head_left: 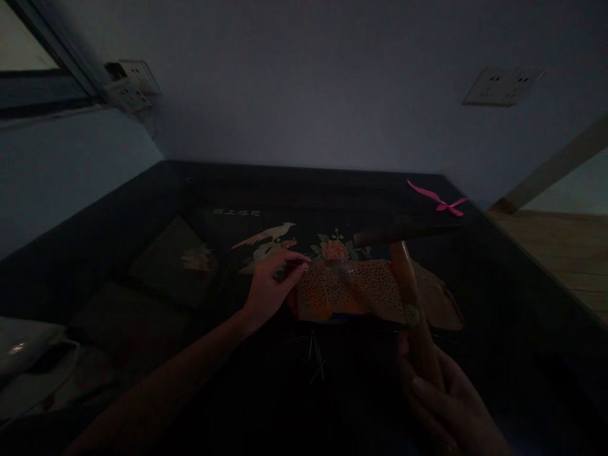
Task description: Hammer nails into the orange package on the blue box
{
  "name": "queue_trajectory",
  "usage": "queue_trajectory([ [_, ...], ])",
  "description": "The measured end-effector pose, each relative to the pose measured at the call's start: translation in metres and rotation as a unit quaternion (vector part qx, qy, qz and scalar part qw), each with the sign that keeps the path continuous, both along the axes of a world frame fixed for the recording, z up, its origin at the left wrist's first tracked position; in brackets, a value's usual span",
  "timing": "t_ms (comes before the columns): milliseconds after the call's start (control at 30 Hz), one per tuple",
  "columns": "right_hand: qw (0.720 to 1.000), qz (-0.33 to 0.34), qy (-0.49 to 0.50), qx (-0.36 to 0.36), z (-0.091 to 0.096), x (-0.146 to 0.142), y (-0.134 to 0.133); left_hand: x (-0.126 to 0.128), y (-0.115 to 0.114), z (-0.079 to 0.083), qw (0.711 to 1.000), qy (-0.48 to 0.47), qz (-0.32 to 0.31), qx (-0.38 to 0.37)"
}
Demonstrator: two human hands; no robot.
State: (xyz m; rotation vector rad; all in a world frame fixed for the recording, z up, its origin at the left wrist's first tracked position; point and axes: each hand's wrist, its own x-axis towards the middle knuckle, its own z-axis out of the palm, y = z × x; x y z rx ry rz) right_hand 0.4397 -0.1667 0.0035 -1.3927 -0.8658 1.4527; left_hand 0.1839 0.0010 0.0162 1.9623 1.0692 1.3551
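Observation:
A hammer (403, 272) with a wooden handle and a long dark head is in my right hand (446, 399), whose fingers wrap round the lower handle. Its head is raised at an angle over a long tan piece (375, 285) covered in dark dots, with orange patches and reddish bands. My left hand (273, 285) is at the left end of that piece. Thumb and forefinger come together there in a pinch; anything between them is too small and dark to make out. Several thin, shiny nail-like pins (317, 361) lie crossed in front of the piece.
The dark glossy tabletop (266, 183) bears a painted bird (266, 234) and flowers. A pink ribbon (441, 206) lies at its far right corner. At the left edge stands a white object (23, 342) with a cord. Wall sockets (501, 85) are behind.

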Motion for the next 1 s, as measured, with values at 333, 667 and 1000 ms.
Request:
queue_trajectory([
  [333, 1.0, -0.01, -0.01, -0.026, 0.012, -0.01, 0.003, -0.001, -0.002, -0.002, 1.0, 0.018, -0.015, 0.009],
  [667, 0.999, 0.003, 0.019, -0.031, 0.012, -0.015, 0.006, -0.002, -0.001, -0.008, 0.999, 0.031, -0.021, 0.04],
  [1000, 0.999, 0.011, -0.031, 0.002, 0.018, -0.019, 0.009, -0.001, -0.002, -0.01, 0.998, 0.031, -0.02, 0.045],
])
